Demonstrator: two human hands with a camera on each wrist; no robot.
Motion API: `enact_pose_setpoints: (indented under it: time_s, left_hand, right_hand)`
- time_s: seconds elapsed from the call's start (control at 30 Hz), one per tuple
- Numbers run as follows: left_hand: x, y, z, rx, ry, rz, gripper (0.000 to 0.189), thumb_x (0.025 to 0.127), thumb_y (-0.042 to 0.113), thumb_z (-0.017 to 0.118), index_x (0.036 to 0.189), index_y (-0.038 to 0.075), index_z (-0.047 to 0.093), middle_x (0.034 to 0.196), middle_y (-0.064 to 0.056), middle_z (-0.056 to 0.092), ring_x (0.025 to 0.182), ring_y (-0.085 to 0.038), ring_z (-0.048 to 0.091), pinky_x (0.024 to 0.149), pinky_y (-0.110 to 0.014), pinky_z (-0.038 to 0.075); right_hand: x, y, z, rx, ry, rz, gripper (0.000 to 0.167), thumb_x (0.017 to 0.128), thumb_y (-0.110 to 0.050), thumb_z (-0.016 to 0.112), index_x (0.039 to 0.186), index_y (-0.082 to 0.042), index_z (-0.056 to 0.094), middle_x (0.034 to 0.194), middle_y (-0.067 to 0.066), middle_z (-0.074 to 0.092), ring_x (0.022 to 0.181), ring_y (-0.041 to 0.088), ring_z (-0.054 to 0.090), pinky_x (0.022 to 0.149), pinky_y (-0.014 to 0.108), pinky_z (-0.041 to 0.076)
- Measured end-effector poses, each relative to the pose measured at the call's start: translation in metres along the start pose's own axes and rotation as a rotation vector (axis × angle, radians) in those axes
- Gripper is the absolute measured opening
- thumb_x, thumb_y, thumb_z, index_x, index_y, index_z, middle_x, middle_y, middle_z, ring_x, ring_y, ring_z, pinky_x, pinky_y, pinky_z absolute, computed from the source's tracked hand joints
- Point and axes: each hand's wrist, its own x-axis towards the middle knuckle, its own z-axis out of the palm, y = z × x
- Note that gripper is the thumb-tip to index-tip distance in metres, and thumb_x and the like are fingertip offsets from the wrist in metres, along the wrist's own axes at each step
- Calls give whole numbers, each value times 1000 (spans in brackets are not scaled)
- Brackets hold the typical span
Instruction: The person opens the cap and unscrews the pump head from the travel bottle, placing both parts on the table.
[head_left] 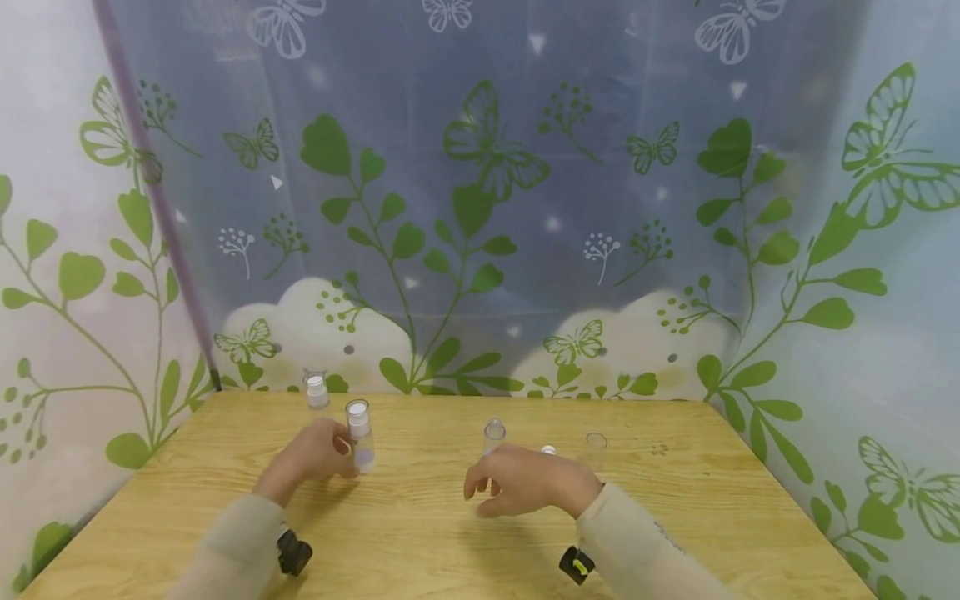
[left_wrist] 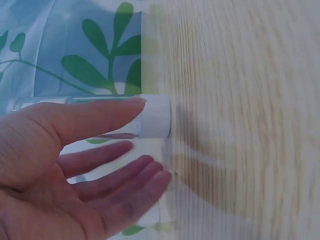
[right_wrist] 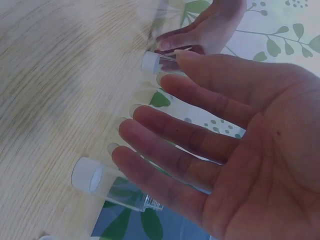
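Note:
A clear bottle with a white pump top and white base (head_left: pixel 360 433) stands upright on the table. Beside its left side is my left hand (head_left: pixel 318 450), fingers loosely bent. In the left wrist view the thumb overlaps this bottle's lower part (left_wrist: pixel 156 116), while the other fingers are parted from it. My right hand (head_left: pixel 517 481) hovers over the table with relaxed, spread fingers and nothing in its palm. Just past it stands a clear bottle without a pump (head_left: pixel 494 432), partly hidden by the hand; its white base (right_wrist: pixel 87 175) and threaded neck show in the right wrist view.
Another clear bottle with a white pump (head_left: pixel 317 392) stands at the table's back left. Beyond my right wrist are a small white piece (head_left: pixel 548 450), mostly hidden, and a clear cap (head_left: pixel 596 442). A printed curtain (head_left: pixel 465 250) hangs behind the wooden table (head_left: pixel 420 533).

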Motion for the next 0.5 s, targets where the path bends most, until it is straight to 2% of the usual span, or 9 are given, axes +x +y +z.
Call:
enact_pose_setpoints:
  time_s: [0.1,0.23,0.3,0.5]
  left_hand:
    - [3,3,3,-14,10,2,44,72,8,90,106,-6,67,106,-19,72,94,-30,67,76,-41,59]
    - [6,5,7,-18,35,-1,40,71,11,92,96,-1,63,92,-12,67,81,-23,59,68,-35,51]
    - [7,5,8,-11,44,-3,40,72,13,93,94,0,62,89,-10,65,80,-23,56,68,-35,48]
    - [9,5,11,-9,61,29,36,75,11,90,99,0,66,95,-12,70,85,-24,63,77,-43,56]
  right_hand:
    - [1,0,0,9,-1,0,24,98,-17,71,121,-11,72,124,3,74,104,16,71,89,21,55]
    - [1,0,0,11,-3,-3,25,97,-17,72,121,-11,72,124,3,74,105,17,71,89,20,55]
    - [1,0,-1,17,-4,1,25,97,-17,72,121,-11,72,124,3,74,106,18,71,89,20,55]
    - [-2,1,-1,28,-1,17,25,97,-17,72,121,-11,72,123,4,74,106,18,70,90,22,55]
